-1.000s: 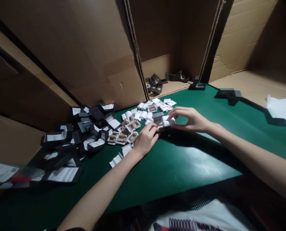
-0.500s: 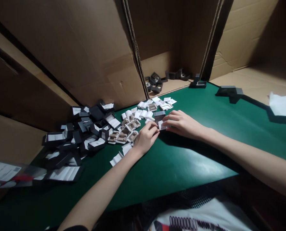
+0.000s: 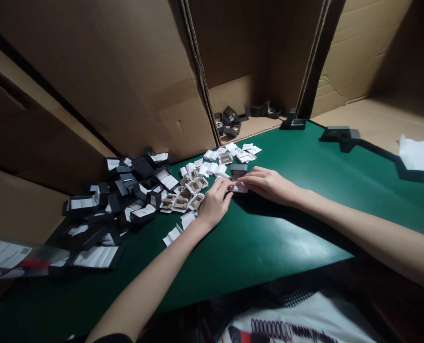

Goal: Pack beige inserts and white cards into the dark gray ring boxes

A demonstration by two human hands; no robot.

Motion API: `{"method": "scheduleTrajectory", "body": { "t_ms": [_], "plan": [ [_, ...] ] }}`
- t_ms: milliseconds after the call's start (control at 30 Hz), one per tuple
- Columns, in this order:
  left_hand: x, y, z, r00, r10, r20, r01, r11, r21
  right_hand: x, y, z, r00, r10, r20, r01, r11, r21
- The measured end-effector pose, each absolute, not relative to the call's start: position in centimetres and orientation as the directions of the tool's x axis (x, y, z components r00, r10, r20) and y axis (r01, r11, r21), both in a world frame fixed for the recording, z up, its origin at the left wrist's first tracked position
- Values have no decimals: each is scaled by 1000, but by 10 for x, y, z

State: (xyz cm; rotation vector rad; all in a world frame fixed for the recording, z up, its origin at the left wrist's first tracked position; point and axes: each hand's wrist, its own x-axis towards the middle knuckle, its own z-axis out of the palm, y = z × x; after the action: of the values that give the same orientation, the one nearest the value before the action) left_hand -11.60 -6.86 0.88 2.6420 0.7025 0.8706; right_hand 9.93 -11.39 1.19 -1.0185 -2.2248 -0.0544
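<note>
A small black hinged box stands on the green table with its lid raised, between my two hands. A white insert shows in its lower part. My left hand is closed at the box's left side, its fingertips reaching over the insert. From the right, the fingers of my right hand, held together, press on the insert's upper edge. Beside my left hand lies a cluster of loose white inserts, some turned to show brown hollow undersides. The fingertips partly hide the box's inside.
A heap of black boxes with white linings lies at the left. A clear plastic packet is near the left edge. Cardboard panels rise behind. More dark boxes sit in the cardboard compartment, and one open box stands by its edge.
My fingers have moved in closer together over the insert. The right hand has shifted slightly left, and its fingers now lie over the insert. The box has moved very slightly right.
</note>
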Motion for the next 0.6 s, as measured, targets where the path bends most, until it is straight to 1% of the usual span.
{"method": "scheduleTrajectory", "body": {
  "t_ms": [100,267,333,433,533,600],
  "plan": [
    [-115,-69,11,699,514,497,372,-855,361,104,-111,10,-482,645,593,671,707,-224],
    [-113,-70,12,708,504,494,362,-860,360,107,-108,13,-506,613,607,747,663,-46],
    [-113,-70,11,701,511,498,368,-857,361,107,-106,15,-490,602,630,762,647,-26],
    [-114,-70,11,681,528,507,382,-847,369,109,-103,16,-484,582,653,724,686,-75],
    [-114,-71,12,672,541,505,380,-838,393,112,-99,13,-525,585,619,646,747,-158],
    [-113,-72,14,656,562,503,400,-825,400,111,-98,10,-516,591,620,625,755,-200]
  ]
}}
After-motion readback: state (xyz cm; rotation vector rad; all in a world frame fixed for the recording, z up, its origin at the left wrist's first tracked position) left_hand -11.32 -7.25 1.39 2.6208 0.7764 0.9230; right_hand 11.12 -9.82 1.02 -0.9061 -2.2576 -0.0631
